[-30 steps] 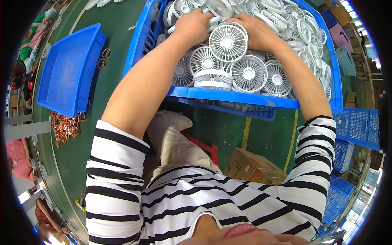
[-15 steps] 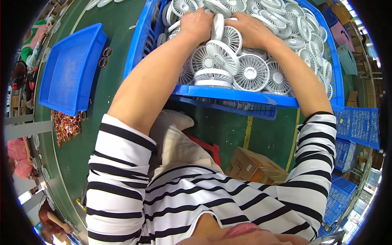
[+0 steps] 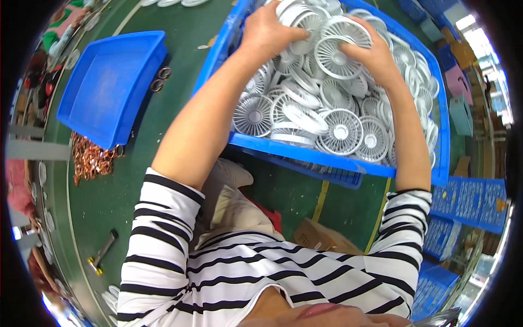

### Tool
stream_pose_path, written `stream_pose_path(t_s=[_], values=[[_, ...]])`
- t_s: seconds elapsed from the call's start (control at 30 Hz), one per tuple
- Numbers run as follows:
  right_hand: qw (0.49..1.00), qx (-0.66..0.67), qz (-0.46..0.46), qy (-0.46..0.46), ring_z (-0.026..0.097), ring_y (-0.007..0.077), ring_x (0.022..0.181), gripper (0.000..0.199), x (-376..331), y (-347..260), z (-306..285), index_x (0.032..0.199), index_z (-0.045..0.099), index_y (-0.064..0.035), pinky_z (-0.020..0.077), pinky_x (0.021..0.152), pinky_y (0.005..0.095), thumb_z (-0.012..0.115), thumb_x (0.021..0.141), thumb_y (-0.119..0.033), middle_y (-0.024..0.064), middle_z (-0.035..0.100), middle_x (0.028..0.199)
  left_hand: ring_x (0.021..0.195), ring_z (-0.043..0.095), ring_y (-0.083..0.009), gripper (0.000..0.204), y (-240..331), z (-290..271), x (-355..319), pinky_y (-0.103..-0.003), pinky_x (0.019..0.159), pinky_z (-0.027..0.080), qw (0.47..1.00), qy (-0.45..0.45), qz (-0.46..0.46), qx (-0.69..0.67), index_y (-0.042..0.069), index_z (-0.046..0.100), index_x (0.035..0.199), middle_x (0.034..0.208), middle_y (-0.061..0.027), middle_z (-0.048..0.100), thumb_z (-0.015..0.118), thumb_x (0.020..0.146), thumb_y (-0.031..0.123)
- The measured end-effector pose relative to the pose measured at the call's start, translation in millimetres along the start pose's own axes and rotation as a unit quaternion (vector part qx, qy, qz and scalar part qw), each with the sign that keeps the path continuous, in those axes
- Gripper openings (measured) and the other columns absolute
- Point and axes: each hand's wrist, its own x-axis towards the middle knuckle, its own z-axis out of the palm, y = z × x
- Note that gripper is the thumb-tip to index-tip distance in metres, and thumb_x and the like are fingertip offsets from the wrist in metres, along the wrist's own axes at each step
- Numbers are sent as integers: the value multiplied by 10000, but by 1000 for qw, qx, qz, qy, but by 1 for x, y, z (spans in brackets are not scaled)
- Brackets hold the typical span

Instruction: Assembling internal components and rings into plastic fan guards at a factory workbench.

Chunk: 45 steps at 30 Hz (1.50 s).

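White round fan grilles with radial spokes fill a large blue plastic crate (image 3: 305, 150) in front of me. My left hand (image 3: 265, 34) grips several fan grilles (image 3: 305, 26) at the crate's far left, its thumb lying across them and the other fingers partly hidden. In my right hand (image 3: 377, 57) are more fan grilles (image 3: 336, 59), with the thumb on the near face and the fingers behind. Both held bunches are side by side above the heap. Loose grilles (image 3: 340, 132) lie at all angles below my hands.
A shallow blue tray (image 3: 106, 82) stands on the green floor at left, beside a pile of copper-coloured parts (image 3: 92, 158). A cardboard box (image 3: 324, 238) is below the crate. Blue crates (image 3: 468, 201) stand at right. People work along the left edge.
Both hands have come up out of the heap with fan grilles and turned so the thumbs face each other. The crate appears lower in the picture as the view shifted.
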Motion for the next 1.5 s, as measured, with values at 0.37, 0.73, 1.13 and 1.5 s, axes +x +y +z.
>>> stream_pose_path(t_s=[0.37, 0.73, 1.13, 1.5], values=[[998, -12, 63, 24, 506, 257, 1195, 694, -1, 36, -37, 1414, 383, -31, 417, 968, 385, 685, 831, -253, 133, 518, 1321, 1097, 562, -344, 792, -1, -13, -78, -387, 992, 422, 936, 198, -134, -258, 19, 573, 1172, 1152, -215, 606, 835, 467, 267], [926, 339, -20, -164, 595, 225, 1066, 436, 25, -129, 81, 1285, 504, 4, 504, 908, 372, 609, 903, -180, 119, 590, 1214, 1016, 600, -217, 746, 98, -240, -328, -341, 910, 489, 891, 447, -66, -36, 20, 530, 1195, 1124, -144, 592, 867, 571, 253], [718, 399, -299, -485, 596, 168, 1018, 605, -267, -494, 476, 1306, 498, -15, 484, 895, 317, 705, 740, -62, 91, 626, 1131, 1071, 555, -331, 588, 181, -390, -735, -398, 867, 492, 327, 692, -154, 625, 131, 596, 1183, 1189, -137, 556, 816, 638, 111], [581, 215, -667, -413, 504, 377, 1179, 652, -520, -584, 613, 1260, 568, -244, 483, 918, 465, 742, 631, -235, 198, 502, 1272, 1254, 417, -370, 540, 156, -444, -914, -438, 1011, 408, 339, 617, -412, 578, 153, 591, 1214, 1338, -162, 461, 755, 703, 212]])
